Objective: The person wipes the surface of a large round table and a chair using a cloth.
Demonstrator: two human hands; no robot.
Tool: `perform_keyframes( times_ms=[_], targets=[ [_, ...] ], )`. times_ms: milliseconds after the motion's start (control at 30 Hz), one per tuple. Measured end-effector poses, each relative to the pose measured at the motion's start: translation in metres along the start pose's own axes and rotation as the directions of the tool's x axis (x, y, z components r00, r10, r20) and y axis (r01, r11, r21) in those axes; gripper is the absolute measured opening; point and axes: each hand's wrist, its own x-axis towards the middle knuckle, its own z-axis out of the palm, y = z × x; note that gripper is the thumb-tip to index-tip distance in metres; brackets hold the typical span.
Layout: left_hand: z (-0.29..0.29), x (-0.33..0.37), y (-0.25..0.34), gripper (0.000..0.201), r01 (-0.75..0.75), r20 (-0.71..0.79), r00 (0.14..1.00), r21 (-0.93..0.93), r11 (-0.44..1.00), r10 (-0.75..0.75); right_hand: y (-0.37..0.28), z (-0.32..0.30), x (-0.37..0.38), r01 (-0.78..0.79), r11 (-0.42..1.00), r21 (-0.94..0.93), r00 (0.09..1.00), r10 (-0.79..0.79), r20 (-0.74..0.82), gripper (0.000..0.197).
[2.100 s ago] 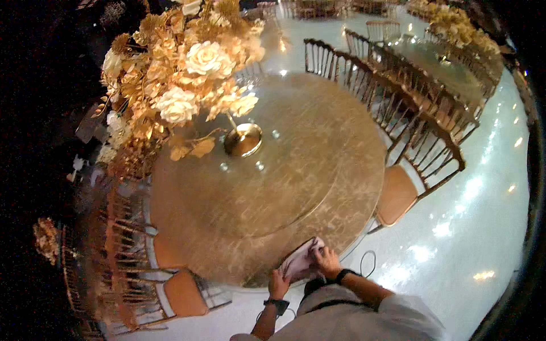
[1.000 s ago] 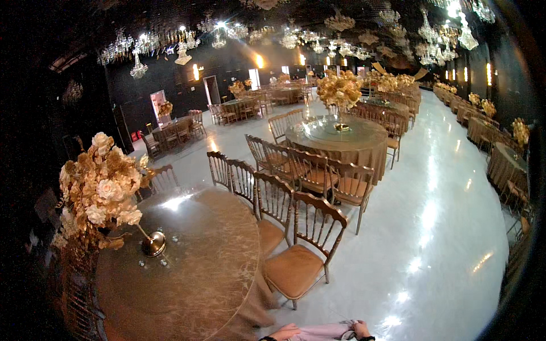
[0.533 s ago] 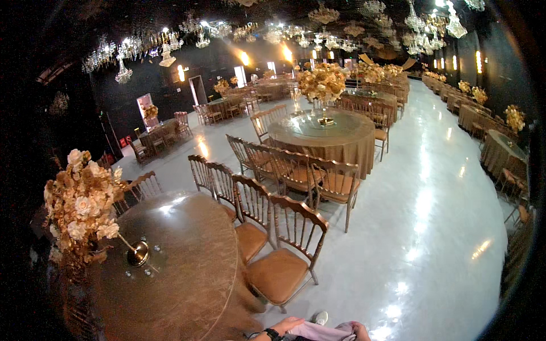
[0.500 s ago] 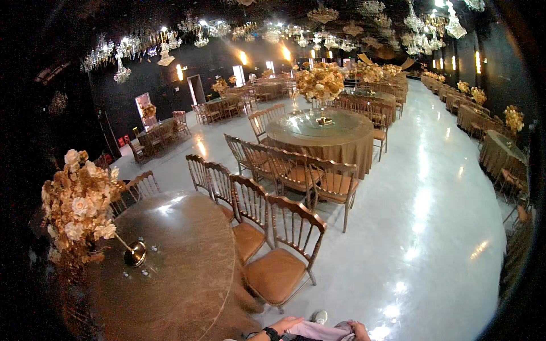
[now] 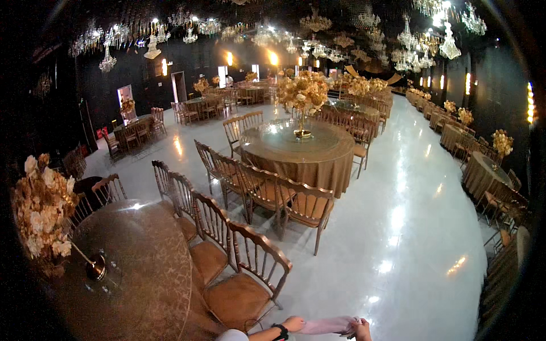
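Open floor (image 5: 421, 273) rightward, chairs (image 5: 236, 294) blocking left

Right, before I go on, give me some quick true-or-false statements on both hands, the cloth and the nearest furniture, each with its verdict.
1. The left hand and right hand both hold the pale pink cloth. True.
2. The cloth is spread out on the nearest table. False: it spans the gap between the hands, to the right of the nearest table in the picture.
3. A black band is on the left wrist. True.
4. The nearest chair has a white seat. False: the seat is brown.
5. Chandeliers hang from the ceiling. True.
6. The flower arrangement at lower left is bright blue. False: the flower arrangement is gold and cream.
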Motion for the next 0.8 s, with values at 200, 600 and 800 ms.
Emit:
perform_keyframes(
  times_ms=[200, 600, 800],
  targets=[
    [-0.015, 0.035, -0.002, 0.030, -0.178, -0.168, 0.972, -0.061, 0.982, 0.166, 0.015, -0.017, 0.063, -0.054, 0.996, 0.075, 0.996, 0.049, 0.077, 0.054],
    [-0.021, 0.062, -0.018, 0.023, 0.231, -0.277, 0.907, -0.302, 0.925, -0.317, -0.046, -0.005, 0.228, 0.040, 0.958, -0.286, 0.938, 0.063, 0.342, 0.042],
    [0.026, 0.113, -0.008, 0.028, 0.228, -0.384, 0.872, -0.231, 0.946, -0.303, -0.069, -0.057, 0.265, 0.065, 0.948, -0.312, 0.925, 0.059, 0.375, 0.038]
  ],
)
